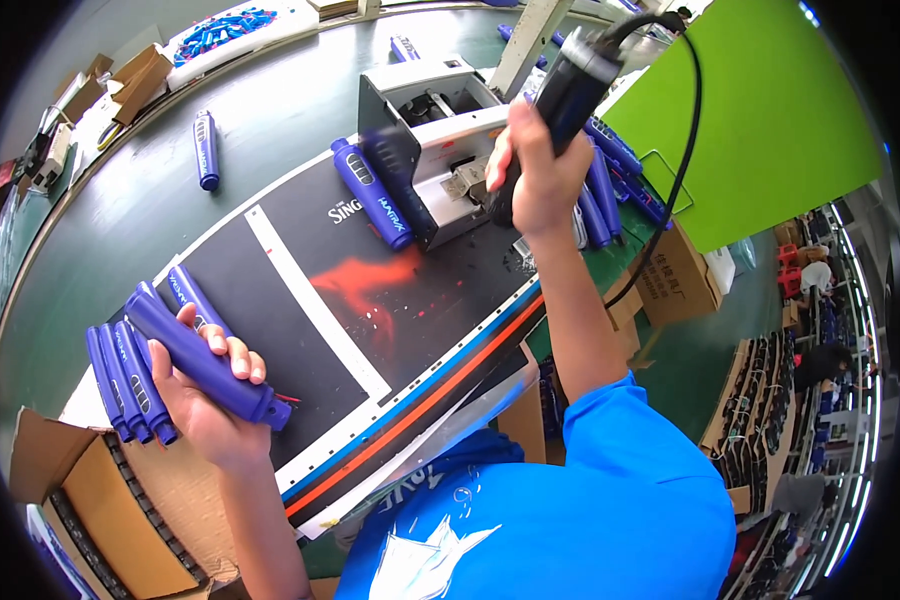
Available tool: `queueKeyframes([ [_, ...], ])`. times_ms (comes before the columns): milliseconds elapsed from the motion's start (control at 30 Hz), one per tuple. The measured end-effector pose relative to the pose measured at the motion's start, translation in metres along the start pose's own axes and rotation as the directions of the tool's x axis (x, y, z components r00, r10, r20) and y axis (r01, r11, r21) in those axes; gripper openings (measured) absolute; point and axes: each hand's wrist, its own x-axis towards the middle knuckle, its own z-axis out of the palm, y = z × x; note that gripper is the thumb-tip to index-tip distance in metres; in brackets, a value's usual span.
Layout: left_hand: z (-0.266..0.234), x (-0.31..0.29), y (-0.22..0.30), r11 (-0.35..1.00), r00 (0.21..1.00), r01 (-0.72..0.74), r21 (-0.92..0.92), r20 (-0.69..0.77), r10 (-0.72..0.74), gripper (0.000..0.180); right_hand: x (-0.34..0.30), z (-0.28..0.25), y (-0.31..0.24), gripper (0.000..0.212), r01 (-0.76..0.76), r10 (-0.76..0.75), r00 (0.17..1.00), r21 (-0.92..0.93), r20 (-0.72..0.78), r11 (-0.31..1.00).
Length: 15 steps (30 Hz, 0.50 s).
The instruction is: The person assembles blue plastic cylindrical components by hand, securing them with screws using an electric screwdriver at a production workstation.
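My left hand is wrapped round a blue tubular handle, tilted, with thin red wires at its lower right end. Just left of it, several similar blue handles lie side by side, and another blue handle lies behind. My right hand grips a black electric screwdriver, raised over a metal fixture and held slightly tilted. From its top a black cable loops down to the right. One blue handle with buttons rests beside the fixture on the dark printed mat.
A single blue handle lies on the green tabletop. More blue handles are grouped right of the fixture, by a bright green panel. An open cardboard box stands at the lower left. Small blue and red parts lie at the back.
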Motion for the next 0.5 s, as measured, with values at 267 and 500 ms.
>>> queueKeyframes([
  [267, 0.006, 0.0, -0.004, 0.999, 0.999, 0.045, -0.027, -0.006, -0.045, 0.051, -0.045, -0.024, -0.009, 0.033, 0.121, -0.133, 0.99, 0.237, 0.034, 0.964],
  [500, 0.007, -0.002, 0.0, 1.0, 1.0, 0.007, -0.019, 0.016, -0.006, 0.052, 0.017, -0.012, -0.022, 0.039, 0.226, -0.209, 0.972, 0.169, -0.11, 0.959],
])
